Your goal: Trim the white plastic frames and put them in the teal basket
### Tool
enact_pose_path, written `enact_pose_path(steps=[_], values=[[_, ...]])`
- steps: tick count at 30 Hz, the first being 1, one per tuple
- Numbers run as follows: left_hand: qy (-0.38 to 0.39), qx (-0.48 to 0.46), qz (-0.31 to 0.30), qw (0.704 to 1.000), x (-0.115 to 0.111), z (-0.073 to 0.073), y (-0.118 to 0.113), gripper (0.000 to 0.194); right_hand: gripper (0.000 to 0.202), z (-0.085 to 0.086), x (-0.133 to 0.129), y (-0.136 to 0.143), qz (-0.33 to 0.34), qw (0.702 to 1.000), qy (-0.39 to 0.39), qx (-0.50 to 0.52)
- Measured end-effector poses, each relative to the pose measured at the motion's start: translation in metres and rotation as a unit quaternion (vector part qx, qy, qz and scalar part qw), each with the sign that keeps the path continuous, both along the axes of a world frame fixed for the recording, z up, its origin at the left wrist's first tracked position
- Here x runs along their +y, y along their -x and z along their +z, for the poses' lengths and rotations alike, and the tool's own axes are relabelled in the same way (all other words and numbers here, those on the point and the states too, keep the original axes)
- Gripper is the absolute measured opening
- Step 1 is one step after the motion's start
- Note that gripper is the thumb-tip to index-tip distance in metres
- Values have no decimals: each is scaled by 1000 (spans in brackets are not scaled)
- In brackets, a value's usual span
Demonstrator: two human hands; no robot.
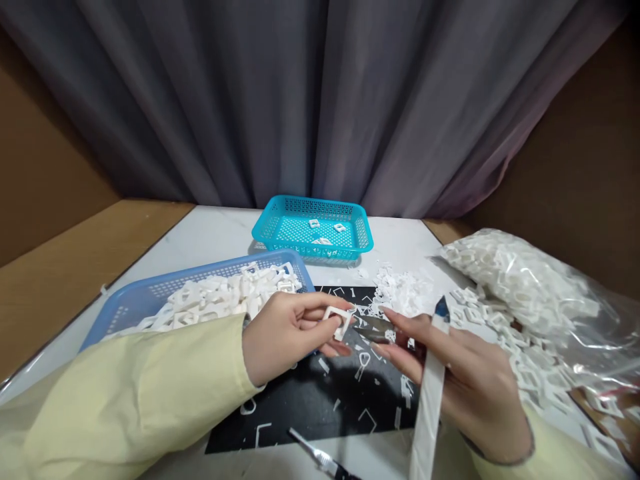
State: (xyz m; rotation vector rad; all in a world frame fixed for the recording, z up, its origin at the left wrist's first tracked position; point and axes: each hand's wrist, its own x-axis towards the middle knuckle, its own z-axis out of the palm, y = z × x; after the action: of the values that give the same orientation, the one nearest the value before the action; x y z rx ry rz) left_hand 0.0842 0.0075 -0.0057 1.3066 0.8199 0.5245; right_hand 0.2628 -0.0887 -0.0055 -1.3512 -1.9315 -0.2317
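Pinched in my left hand (295,327) is a small white plastic square frame (339,323), held over the black mat. Facing it, my right hand (465,373) is closed on a dark metal blade (373,328), whose tip points left and comes close to the frame. A long white-wrapped stick (429,400) with a dark blue pointed tip lies across the right hand; whether it joins the blade, I cannot tell. Thin white offcuts are scattered on the black mat (300,413) beneath both hands.
A blue basket (120,307) heaped with white frames stands at left. Behind sits a turquoise basket (370,243) with several pieces. White scraps (405,287) are piled right of centre. At right, a clear bag (525,280) bulges over loose frames. A slim metal-tipped tool (320,457) lies in front.
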Motion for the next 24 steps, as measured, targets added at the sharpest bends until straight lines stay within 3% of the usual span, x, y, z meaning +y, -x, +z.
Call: enact_pose_path(steps=[6, 12, 24], values=[[20, 9, 8, 1000, -1, 3, -1, 20, 38, -11, 6, 3, -37, 991, -53, -116], [35, 22, 4, 999, -2, 6, -1, 15, 51, -14, 4, 3, -29, 991, -46, -120], [64, 2, -24, 998, -1, 4, 1, 11, 50, -13, 2, 0, 2, 989, -39, -141]])
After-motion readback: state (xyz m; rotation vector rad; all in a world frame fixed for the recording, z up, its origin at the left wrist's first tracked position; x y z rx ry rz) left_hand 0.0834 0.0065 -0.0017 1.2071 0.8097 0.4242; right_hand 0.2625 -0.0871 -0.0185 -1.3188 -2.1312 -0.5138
